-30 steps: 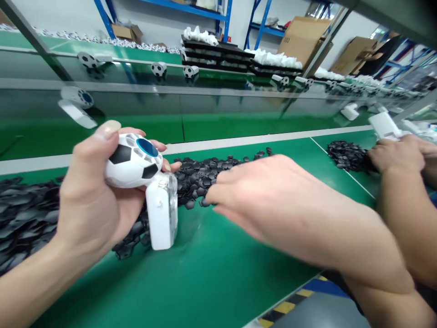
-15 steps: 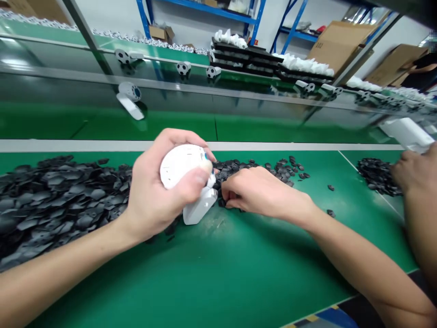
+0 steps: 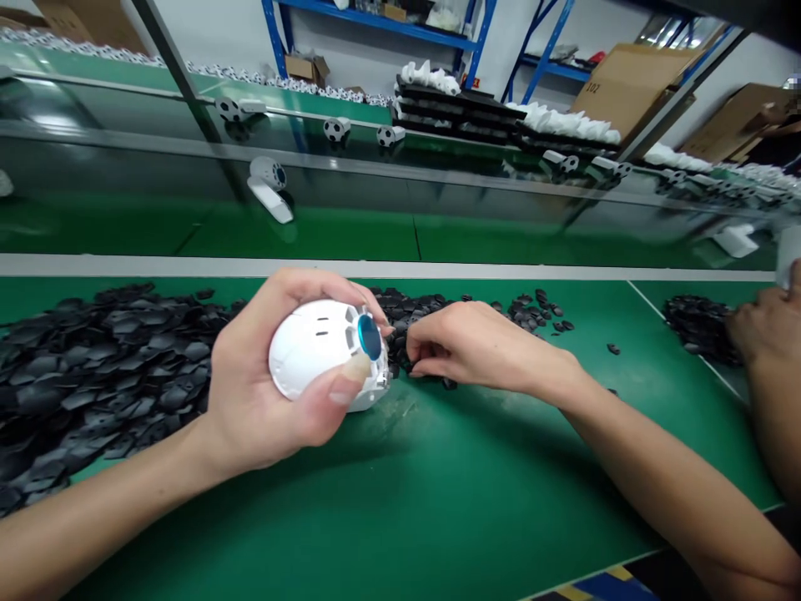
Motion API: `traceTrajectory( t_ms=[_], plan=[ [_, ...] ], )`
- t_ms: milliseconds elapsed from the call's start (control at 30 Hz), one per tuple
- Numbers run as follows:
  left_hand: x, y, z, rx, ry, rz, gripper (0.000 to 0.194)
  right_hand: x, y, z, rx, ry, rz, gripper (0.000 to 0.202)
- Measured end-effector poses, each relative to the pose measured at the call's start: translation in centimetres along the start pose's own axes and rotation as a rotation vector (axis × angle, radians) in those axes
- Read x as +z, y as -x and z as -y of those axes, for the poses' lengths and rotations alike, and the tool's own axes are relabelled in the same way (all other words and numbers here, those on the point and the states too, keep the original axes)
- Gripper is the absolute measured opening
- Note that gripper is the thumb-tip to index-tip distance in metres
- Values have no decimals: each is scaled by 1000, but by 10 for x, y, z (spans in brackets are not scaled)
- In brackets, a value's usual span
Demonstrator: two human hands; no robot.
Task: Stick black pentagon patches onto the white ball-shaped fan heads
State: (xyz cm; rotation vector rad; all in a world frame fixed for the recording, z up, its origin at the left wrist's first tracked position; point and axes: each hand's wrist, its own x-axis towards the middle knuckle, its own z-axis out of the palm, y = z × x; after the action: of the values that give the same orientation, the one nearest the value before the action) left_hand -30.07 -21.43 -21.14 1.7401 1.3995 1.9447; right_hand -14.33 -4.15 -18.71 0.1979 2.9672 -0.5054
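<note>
Holding a white ball-shaped housing point(image 3: 313, 342) with a blue disc point(image 3: 370, 336), the left hand point(image 3: 250, 380) is curled round it, thumb beside the disc, above the green tabletop point(image 3: 375, 517). Right hand point(image 3: 472, 346) low at scattered small black pieces point(image 3: 404, 310), fingers bent in near thumb; can't tell if any piece is pinched. Bigger heap of black panels point(image 3: 118, 367) to the left. Co-worker's hand point(image 3: 763, 325) far right, beside another black pile point(image 3: 694, 324).
</note>
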Motion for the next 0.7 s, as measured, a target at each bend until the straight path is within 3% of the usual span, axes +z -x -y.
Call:
traceTrajectory(
  t_ms=[167,233,367,467,600,700],
  plan=[
    [-10,5,-9,125,-48,50,27,-6,11,-2,-462,279,-696,16],
    [-15,7,-11,152,-105,56,28,-11,17,0,-591,399,-867,19],
    [-22,8,-13,209,-174,104,33,-21,33,13,-690,556,-902,23],
    [-24,5,-18,135,-240,166,34,-25,43,21,-692,599,-904,25],
    [-26,-6,-32,-1,-355,288,37,-29,47,20,-622,485,-918,20],
    [-28,-14,-42,-44,-413,366,36,-29,45,17,-557,306,-1008,19]
  ],
)
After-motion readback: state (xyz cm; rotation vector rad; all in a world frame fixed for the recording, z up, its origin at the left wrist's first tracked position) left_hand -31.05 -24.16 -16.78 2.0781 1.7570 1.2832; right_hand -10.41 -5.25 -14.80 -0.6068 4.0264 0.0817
